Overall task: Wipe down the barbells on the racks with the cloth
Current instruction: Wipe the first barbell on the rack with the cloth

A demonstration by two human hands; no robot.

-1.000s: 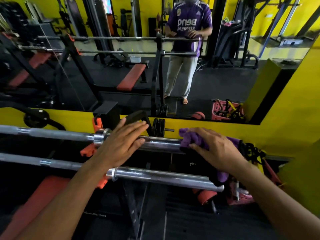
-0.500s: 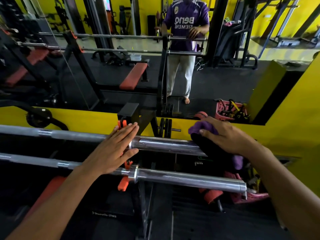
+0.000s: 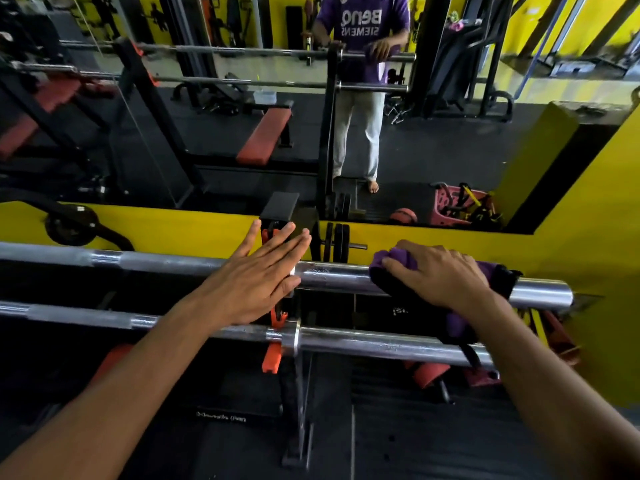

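Two chrome barbells lie across a black rack in front of a mirror. On the upper barbell (image 3: 332,275) my left hand (image 3: 263,271) rests flat with fingers spread, over the collar by the rack upright. My right hand (image 3: 440,275) presses a purple cloth (image 3: 394,261) around that bar's right sleeve, a short way in from the sleeve's end. Part of the cloth hangs down dark behind my wrist toward the lower barbell (image 3: 374,344), which sits nearer to me, untouched.
The rack upright with orange hooks (image 3: 273,358) stands between my hands. Small weight plates (image 3: 337,242) sit on a peg behind the upper bar. A yellow wall (image 3: 595,237) closes the right side. The mirror (image 3: 242,133) reflects benches, racks and a standing person.
The view has shifted so the bars' right ends show more. My right hand with the cloth now sits farther out along the upper sleeve; my left hand stays at the collar.
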